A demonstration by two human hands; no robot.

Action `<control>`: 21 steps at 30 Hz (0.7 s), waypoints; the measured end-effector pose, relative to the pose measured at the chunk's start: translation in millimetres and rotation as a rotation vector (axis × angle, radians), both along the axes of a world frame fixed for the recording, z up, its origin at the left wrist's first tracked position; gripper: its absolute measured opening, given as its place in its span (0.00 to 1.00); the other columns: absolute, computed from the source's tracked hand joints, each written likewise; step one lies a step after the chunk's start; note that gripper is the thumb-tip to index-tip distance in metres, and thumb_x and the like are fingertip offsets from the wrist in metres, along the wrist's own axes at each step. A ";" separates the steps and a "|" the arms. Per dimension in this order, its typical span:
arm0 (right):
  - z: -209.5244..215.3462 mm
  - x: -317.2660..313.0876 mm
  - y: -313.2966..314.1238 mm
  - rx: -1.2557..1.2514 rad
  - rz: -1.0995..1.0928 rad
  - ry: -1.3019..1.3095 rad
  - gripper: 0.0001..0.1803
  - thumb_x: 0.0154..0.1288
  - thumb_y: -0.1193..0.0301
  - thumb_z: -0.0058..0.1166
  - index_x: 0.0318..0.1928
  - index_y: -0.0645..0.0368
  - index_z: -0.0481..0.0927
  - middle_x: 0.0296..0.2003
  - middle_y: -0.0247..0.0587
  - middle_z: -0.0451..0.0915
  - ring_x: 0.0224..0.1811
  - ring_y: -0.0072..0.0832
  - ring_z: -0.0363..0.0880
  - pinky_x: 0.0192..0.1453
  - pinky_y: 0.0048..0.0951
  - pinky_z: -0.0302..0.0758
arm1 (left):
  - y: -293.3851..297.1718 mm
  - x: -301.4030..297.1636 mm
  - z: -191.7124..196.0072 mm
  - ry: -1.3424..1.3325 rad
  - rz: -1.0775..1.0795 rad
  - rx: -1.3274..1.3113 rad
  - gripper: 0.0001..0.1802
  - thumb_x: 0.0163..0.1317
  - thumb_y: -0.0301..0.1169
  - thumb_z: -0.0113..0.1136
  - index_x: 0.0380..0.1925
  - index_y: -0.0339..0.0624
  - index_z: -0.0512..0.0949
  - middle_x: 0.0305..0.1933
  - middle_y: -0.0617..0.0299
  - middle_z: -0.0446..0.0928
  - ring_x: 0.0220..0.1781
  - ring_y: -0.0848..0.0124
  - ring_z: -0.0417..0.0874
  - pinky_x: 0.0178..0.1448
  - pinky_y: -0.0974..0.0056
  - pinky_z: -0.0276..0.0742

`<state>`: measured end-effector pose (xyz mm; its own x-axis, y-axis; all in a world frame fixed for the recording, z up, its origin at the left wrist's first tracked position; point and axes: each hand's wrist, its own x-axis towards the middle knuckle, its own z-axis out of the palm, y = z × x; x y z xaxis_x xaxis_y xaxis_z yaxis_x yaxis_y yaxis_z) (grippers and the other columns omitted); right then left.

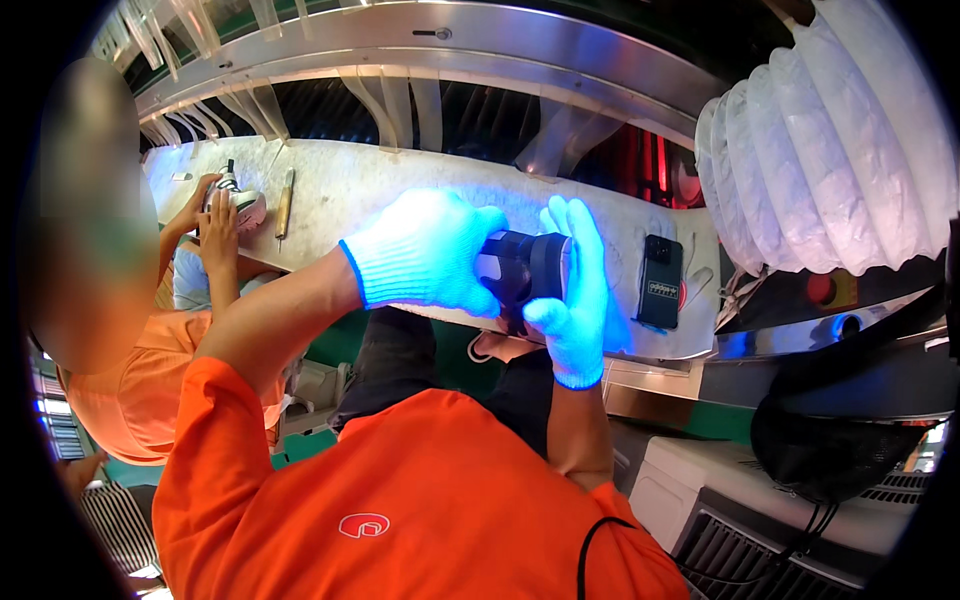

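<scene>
A black flashlight [515, 267] with a wide round head is held level above the near edge of the white worktable [350, 190]. My left hand [430, 250], in a knitted glove glowing blue-white, is closed round its rear part. My right hand [578, 290], gloved the same way, cups the head from the right. Its thumb lies at the lower rim and its fingers reach up past the upper side. The palm covers the front end, hiding the lens. Blue light falls on both gloves and the tabletop beside my right hand.
A dark phone [660, 282] lies on the table to the right. At left, a co-worker's hands [215, 215] hold a light shoe [245, 205] near a yellow-handled tool [285, 205]. A metal rail with clear strips [430, 40] runs behind. A white ribbed duct [820, 150] hangs at right.
</scene>
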<state>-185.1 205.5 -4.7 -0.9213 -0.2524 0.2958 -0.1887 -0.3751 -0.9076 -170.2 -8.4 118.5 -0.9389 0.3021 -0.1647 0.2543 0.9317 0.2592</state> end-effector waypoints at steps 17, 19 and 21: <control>-24.9 14.6 20.2 -0.134 0.017 0.151 0.85 0.51 0.24 0.79 0.90 0.69 0.49 0.90 0.62 0.56 0.92 0.56 0.58 0.95 0.55 0.53 | -3.1 25.0 -3.7 0.050 -0.045 -0.005 0.37 0.56 0.59 0.81 0.54 0.42 0.87 0.46 0.48 0.91 0.46 0.46 0.94 0.53 0.46 0.88; -33.4 13.9 21.0 -0.086 0.026 0.145 0.87 0.46 0.24 0.81 0.90 0.69 0.51 0.90 0.61 0.56 0.92 0.56 0.58 0.95 0.57 0.52 | -3.2 25.7 -7.8 0.051 -0.063 -0.013 0.37 0.56 0.59 0.80 0.54 0.41 0.87 0.45 0.48 0.91 0.45 0.47 0.94 0.52 0.46 0.88; -34.9 14.7 20.9 -0.039 0.054 0.149 0.90 0.42 0.22 0.82 0.90 0.69 0.52 0.89 0.60 0.56 0.91 0.56 0.58 0.95 0.58 0.52 | 1.2 28.6 -4.6 0.048 -0.095 -0.029 0.36 0.57 0.58 0.80 0.54 0.40 0.87 0.44 0.48 0.91 0.45 0.47 0.94 0.51 0.46 0.88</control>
<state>-170.5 226.4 -39.6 -0.8519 -0.2861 0.4386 -0.2984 -0.4231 -0.8555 -141.6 -7.2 114.0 -0.9134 0.3856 -0.1302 0.3530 0.9098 0.2183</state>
